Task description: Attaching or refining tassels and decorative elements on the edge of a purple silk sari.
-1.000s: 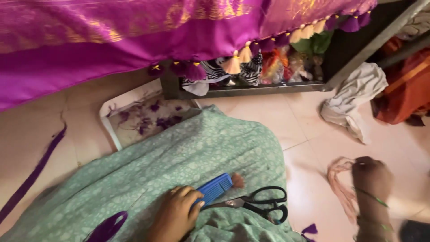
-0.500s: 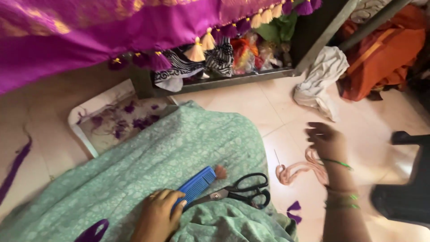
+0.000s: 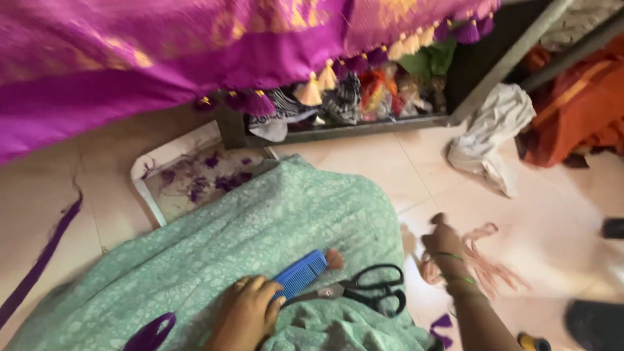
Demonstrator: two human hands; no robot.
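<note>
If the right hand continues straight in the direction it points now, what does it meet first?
The right hand points up and away over the pale tiled floor. The bare tile ahead looks free; farther on, probably the crumpled white cloth or the grey metal rack frame, though depth is unclear.

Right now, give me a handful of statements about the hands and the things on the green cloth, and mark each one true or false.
1. The left hand rests on the blue comb. True.
2. The black scissors lie on the bare floor tiles. False: they lie on the green cloth.
3. The right hand is at the bundle of pink threads on the floor. True.
4. The right hand holds the scissors. False: the scissors lie apart from it, near the left hand.
5. The purple fabric with tassels hangs above the floor at the top of the view. True.
</note>
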